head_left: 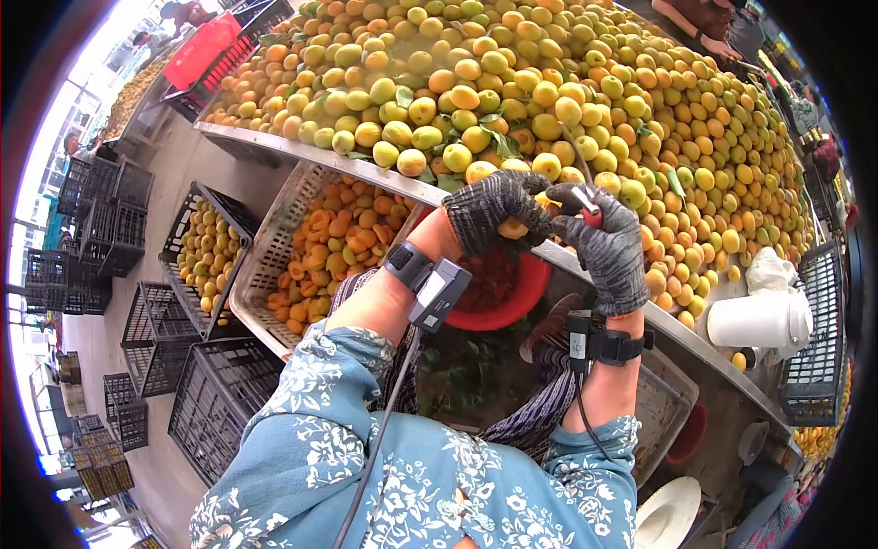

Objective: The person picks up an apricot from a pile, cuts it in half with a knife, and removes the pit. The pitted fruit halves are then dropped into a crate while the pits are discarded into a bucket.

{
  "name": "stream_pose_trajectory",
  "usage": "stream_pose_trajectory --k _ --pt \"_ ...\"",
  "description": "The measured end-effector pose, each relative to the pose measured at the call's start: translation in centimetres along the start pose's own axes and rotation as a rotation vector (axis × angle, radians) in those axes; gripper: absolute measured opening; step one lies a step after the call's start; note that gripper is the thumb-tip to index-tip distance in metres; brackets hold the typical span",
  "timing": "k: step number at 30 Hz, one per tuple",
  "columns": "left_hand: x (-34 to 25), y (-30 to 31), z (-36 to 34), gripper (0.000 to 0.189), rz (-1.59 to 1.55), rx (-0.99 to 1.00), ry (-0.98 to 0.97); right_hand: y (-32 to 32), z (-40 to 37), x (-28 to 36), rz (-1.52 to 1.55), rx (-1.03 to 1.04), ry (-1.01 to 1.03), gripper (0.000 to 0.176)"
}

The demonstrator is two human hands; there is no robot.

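Both my hands wear dark grey gloves and meet at the metal edge of a table heaped with yellow-orange fruit (457, 96). My left hand (496, 210) is closed around one orange fruit (513, 228), partly hidden by the fingers. Close beside it on the right, my right hand (605, 247) grips a small knife with a red and silver handle (592, 212); its thin dark blade seems to point up over the pile. Below my hands is a red basin (501, 306) with dark reddish bits inside. A pale crate (265, 247) of opened orange fruit stands left of the basin.
Black crates (224, 403) stand on the floor at left, one holding yellow fruit (208, 247). A white lidded container (754, 320) and a black crate (812, 339) are at the right. Other people work at the top right (695, 27) and top left. A straw hat (668, 514) lies low right.
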State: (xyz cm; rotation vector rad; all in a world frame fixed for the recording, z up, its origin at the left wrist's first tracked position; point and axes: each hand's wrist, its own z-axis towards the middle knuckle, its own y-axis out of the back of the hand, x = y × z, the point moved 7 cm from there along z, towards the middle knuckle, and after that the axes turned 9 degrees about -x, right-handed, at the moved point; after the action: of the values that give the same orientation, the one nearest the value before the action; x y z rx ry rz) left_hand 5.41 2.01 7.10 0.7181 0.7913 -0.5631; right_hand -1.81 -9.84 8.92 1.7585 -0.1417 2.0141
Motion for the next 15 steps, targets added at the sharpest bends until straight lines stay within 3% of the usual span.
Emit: stream_pose_trajectory --k 4,6,7,9,10,12,15 --pt "-1.6 0.5 0.1 0.024 -0.083 -0.009 -0.061 -0.4 -0.1 1.4 -0.191 0.019 0.189 0.030" --pt "2.4 -0.9 -1.4 0.028 -0.687 -0.048 0.764 -0.7 -0.1 1.2 -0.206 0.000 0.188 0.029" --pt "2.6 -1.1 -1.5 0.028 -0.688 -0.048 0.765 -0.8 -0.1 1.1 -0.214 -0.009 0.187 0.028" --pt "1.9 -0.7 -0.8 0.030 -0.499 -0.047 0.512 -1.0 -0.4 1.4 -0.157 -0.045 0.207 0.027" --pt "2.0 -0.8 -0.9 0.030 -0.499 -0.047 0.512 -0.9 -0.6 1.6 -0.101 -0.081 0.230 0.027" --pt "2.7 -1.3 -1.5 0.031 -0.805 -0.150 0.719 -1.0 -0.7 1.8 -0.120 -0.123 0.261 0.026" --pt "2.0 -0.9 -1.1 0.034 -0.681 -0.121 0.640 -0.9 -0.9 1.9 -0.134 -0.210 0.288 0.026"
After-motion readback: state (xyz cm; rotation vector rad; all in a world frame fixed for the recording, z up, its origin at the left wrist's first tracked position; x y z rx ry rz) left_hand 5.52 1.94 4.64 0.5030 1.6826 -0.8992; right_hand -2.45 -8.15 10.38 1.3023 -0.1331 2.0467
